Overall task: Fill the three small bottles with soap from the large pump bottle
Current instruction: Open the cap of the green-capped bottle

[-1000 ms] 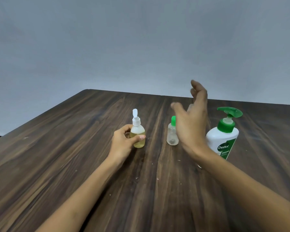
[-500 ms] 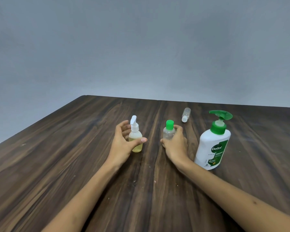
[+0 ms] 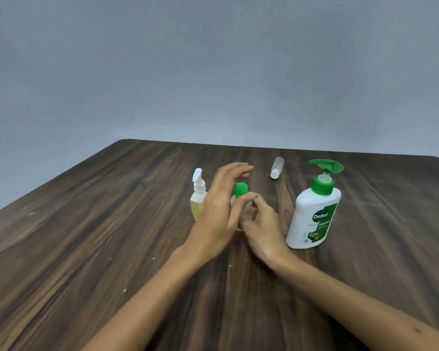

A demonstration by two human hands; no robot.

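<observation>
Nearest the viewer, the right hand (image 3: pixel 261 221) grips a small green-capped bottle (image 3: pixel 240 198) standing on the surface (image 3: pixel 86 236); the left hand (image 3: pixel 222 201) reaches over its cap, fingers loosely spread. Twisting could tip it. Beyond, the pump bottle (image 3: pixel 314 211) stands upright.

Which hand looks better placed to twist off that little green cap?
Probably the left hand: its fingers hover at the green cap, while the right hand grips the small bottle lower down.
</observation>
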